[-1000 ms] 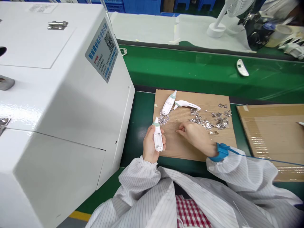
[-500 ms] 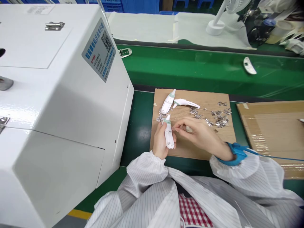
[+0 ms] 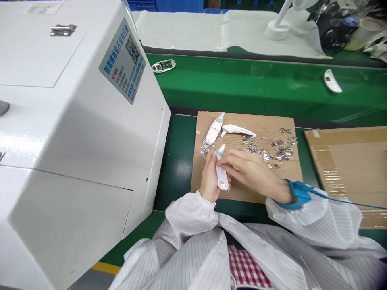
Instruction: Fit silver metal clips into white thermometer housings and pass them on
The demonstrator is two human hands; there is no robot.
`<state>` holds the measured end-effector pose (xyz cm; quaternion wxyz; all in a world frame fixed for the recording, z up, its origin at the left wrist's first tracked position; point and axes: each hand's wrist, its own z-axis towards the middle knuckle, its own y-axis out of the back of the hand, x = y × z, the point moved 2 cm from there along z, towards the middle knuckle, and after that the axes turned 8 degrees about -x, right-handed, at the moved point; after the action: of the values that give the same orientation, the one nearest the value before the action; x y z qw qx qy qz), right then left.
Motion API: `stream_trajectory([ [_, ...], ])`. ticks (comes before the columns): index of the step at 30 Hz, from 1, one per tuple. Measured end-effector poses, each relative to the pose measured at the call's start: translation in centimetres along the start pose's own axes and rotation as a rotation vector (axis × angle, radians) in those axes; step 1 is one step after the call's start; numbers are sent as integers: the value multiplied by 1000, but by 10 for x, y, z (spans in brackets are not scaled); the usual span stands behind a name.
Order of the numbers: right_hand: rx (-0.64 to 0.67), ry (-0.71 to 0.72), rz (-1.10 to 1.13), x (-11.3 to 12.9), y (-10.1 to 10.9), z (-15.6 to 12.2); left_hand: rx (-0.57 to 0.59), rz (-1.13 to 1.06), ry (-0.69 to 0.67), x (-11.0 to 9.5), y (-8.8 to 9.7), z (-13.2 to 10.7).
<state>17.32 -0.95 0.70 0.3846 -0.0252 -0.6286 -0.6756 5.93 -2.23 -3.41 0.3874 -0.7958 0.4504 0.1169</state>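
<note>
My left hand (image 3: 209,177) is wrapped round a white thermometer body with a green tip (image 3: 221,174), held over the near edge of a cardboard sheet (image 3: 266,122). My right hand (image 3: 250,171) lies against that body, its fingertips pinched at the upper part; what they pinch is too small to name. A blue wrist strap (image 3: 298,192) circles my right wrist. Two more white thermometer bodies, one (image 3: 215,129) and another (image 3: 237,130), lie at the back of the cardboard. Small shiny metal pieces (image 3: 279,148) are scattered across it.
A large white machine housing (image 3: 75,121) fills the left side. Behind the cardboard runs a green conveyor belt (image 3: 256,88) carrying a circuit board (image 3: 163,65) and a white shell part (image 3: 331,80). A second cardboard sheet (image 3: 347,169) lies at the right. A white fan base (image 3: 277,29) stands at the back.
My right hand left the metal pieces and came to the thermometer body in my left hand. My left hand moved right and forward. The shell part on the belt drifted right.
</note>
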Motion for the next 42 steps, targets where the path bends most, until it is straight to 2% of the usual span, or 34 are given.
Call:
stream_trajectory([
  [2, -5, -17, 93, -2, 0, 1, 3, -37, 53, 2, -1, 3],
  [4, -87, -51, 237, -4, 8, 2, 22, -78, 138, 4, -3, 6],
  [6, -316, -140, 377, -3, 28, 3, 45, -107, 203, 6, -4, 9],
  [9, -773, -277, 685, 6, 63, 5, 45, -103, 232, 12, -5, 11],
  [11, -931, -263, 913, 16, 74, 9, 27, -86, 226, 17, -6, 12],
  [13, -986, -201, 1014, 26, 73, 16, 3, -78, 196, 22, -8, 12],
  [17, -1101, -146, 876, 35, 50, 25, -26, -73, 148, 27, -12, 12],
  [21, -1129, -183, 726, 33, 39, 26, -37, -67, 156, 27, -13, 12],
  [28, -1092, -133, 776, 33, 38, 24, -23, -70, 135, 28, -12, 12],
  [35, -810, 4, 893, 37, 30, 17, -46, -57, 90, 29, -9, 14],
  [37, -824, 8, 914, 36, 33, 16, -29, -63, 104, 28, -8, 14],
  [42, -963, -57, 881, 30, 45, 17, 21, -68, 137, 26, -7, 14],
])
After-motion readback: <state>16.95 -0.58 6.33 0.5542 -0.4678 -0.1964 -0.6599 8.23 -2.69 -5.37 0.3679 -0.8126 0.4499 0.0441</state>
